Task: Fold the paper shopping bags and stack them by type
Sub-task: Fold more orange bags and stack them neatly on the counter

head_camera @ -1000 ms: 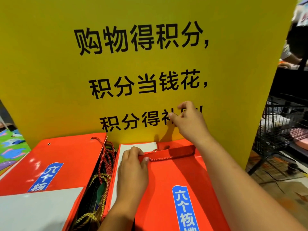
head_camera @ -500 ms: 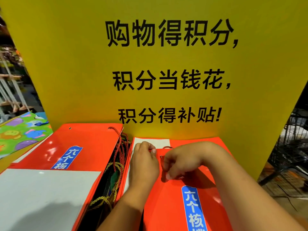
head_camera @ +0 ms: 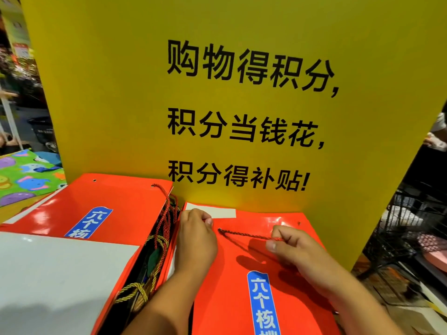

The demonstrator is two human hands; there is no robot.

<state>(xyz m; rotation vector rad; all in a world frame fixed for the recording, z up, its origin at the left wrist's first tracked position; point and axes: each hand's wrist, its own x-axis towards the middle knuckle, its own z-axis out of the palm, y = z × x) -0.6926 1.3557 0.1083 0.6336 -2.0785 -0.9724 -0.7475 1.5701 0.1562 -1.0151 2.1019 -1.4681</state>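
A flat red paper bag with a blue label lies in front of me against a yellow sign. My left hand rests on its upper left corner, fingers curled, pinching the bag's red top edge. My right hand pinches the bag's red-and-black rope handle and holds it stretched rightwards from its hole. To the left lies a stack of the same red bags, partly covered by a white sheet.
The tall yellow sign stands directly behind the bags. Loose red and gold rope handles fill the gap between the two bags. A colourful cartoon-print bag lies far left. Black wire shopping carts stand at the right.
My right hand came down from the sign to the bag, took the rope handle and pulled it out to the right. The bag's top flap now lies flat. The left hand stayed in place.
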